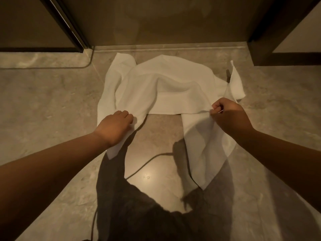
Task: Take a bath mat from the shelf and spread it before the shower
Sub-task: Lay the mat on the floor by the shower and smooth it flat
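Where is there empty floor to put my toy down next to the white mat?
Bare floor lies left of the bath mat, bordered by the dark door frame. More lies right of it, beside the right hand. A small patch sits between the left hand and the right, but hanging mat corners crowd it.

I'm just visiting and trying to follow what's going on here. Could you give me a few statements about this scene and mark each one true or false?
1. The bath mat is white. True.
2. It already lies flat and smooth on the floor. False: it is bunched and folded in the middle, with corners turned up.
3. Both hands are gripping the mat. True: the left hand and the right hand each pinch its near edge.
4. The mat is hanging from a shelf. False: it lies on the floor in front of the shower threshold.
5. The person wears gloves. False: both hands are bare.
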Demonstrator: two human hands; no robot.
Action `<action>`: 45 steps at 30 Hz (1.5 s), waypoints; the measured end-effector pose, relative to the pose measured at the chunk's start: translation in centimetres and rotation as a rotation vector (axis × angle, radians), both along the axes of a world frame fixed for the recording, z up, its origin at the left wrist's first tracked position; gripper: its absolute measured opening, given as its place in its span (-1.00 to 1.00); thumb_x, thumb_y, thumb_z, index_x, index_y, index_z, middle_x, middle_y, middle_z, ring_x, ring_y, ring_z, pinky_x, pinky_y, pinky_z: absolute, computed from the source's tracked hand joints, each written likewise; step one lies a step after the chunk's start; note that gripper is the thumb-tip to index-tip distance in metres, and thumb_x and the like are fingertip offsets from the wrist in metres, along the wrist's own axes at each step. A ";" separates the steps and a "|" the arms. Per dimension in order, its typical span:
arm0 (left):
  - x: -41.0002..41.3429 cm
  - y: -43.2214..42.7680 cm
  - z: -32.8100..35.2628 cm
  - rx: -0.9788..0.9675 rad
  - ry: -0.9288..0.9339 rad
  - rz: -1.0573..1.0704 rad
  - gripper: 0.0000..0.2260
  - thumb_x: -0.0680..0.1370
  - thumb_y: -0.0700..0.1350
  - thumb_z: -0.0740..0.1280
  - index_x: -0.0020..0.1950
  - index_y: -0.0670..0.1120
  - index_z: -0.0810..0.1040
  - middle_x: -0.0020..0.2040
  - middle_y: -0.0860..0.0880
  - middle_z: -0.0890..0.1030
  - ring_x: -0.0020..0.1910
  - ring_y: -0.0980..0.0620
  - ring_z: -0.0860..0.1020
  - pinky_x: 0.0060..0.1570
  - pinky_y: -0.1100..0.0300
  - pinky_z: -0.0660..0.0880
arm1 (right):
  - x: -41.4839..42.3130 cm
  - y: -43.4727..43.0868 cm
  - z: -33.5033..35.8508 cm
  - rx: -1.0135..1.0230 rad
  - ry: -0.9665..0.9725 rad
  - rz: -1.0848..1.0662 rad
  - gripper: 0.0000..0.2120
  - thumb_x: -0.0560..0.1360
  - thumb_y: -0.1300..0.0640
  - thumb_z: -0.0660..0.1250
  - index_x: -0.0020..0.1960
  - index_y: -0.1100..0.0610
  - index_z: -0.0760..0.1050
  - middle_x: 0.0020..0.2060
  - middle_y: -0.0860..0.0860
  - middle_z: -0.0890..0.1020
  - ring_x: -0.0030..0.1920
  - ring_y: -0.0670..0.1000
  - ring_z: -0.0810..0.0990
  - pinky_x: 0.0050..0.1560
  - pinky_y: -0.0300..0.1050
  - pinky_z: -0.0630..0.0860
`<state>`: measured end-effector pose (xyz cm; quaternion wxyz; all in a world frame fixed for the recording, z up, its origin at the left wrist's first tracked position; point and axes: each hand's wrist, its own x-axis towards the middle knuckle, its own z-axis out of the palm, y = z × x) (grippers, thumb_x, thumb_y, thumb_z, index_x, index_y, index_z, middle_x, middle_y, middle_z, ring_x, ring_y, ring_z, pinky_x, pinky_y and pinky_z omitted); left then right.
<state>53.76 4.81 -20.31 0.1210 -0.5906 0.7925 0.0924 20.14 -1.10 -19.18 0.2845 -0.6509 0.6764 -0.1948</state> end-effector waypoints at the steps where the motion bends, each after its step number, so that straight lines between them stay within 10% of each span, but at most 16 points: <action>1: 0.6 0.2 0.2 -0.003 -0.006 -0.011 -0.88 0.58 -0.12 0.18 0.07 -0.11 0.43 0.00 -0.08 0.49 -0.06 -0.06 0.44 -0.15 0.07 0.42 | 0.0 0.0 0.2 0.006 0.008 0.006 -0.94 0.46 0.19 0.24 -0.16 0.11 0.48 -0.28 0.02 0.54 -0.24 0.03 0.47 -0.21 -0.17 0.33; 15: 4.6 2.4 1.8 0.119 -0.193 0.148 -0.76 0.59 -0.12 0.19 0.26 -0.04 0.38 0.14 -0.06 0.49 0.06 -0.06 0.46 -0.07 0.10 0.46 | -0.9 2.2 2.8 -0.053 0.092 0.175 -0.94 0.48 0.14 0.25 -0.13 0.03 0.49 -0.33 -0.11 0.54 -0.30 -0.09 0.48 -0.33 -0.25 0.38; 21: 1.6 2.6 1.8 0.023 0.100 -0.082 -0.54 0.56 -0.07 0.24 0.45 -0.10 0.27 0.41 -0.13 0.35 0.29 -0.15 0.36 0.20 0.01 0.38 | -0.2 2.8 3.3 -0.084 0.158 0.323 -0.94 0.48 0.11 0.24 -0.10 0.02 0.49 -0.32 -0.10 0.54 -0.29 -0.10 0.46 -0.33 -0.24 0.34; 27: -0.4 2.8 0.3 0.278 -0.135 -0.125 -0.44 0.59 0.01 0.17 0.53 0.00 -0.01 0.56 -0.02 0.01 0.44 -0.07 0.18 0.27 0.03 0.37 | 1.0 3.5 2.7 -0.074 0.212 0.406 -0.94 0.50 0.14 0.24 -0.06 0.06 0.48 -0.25 -0.06 0.52 -0.25 -0.05 0.44 -0.30 -0.30 0.29; 33: 0.1 2.6 0.1 0.235 -0.247 -0.079 -0.45 0.59 0.04 0.16 0.52 -0.02 0.02 0.52 -0.01 0.13 0.35 -0.09 0.31 0.17 0.02 0.41 | 1.1 4.5 2.1 -0.155 0.218 0.526 -0.92 0.48 0.23 0.31 -0.04 0.20 0.53 -0.22 0.11 0.59 -0.27 0.00 0.42 -0.24 -0.15 0.40; 45: -0.7 3.1 -1.4 0.223 -0.077 -0.138 -0.40 0.61 0.15 0.01 0.53 -0.04 -0.20 0.56 -0.11 -0.12 0.52 -0.09 -0.08 0.47 0.04 -0.07 | 2.8 5.3 0.5 -0.017 0.130 0.578 -0.84 0.51 0.10 0.31 0.07 0.10 0.55 -0.14 -0.02 0.60 -0.20 -0.07 0.52 -0.20 -0.39 0.36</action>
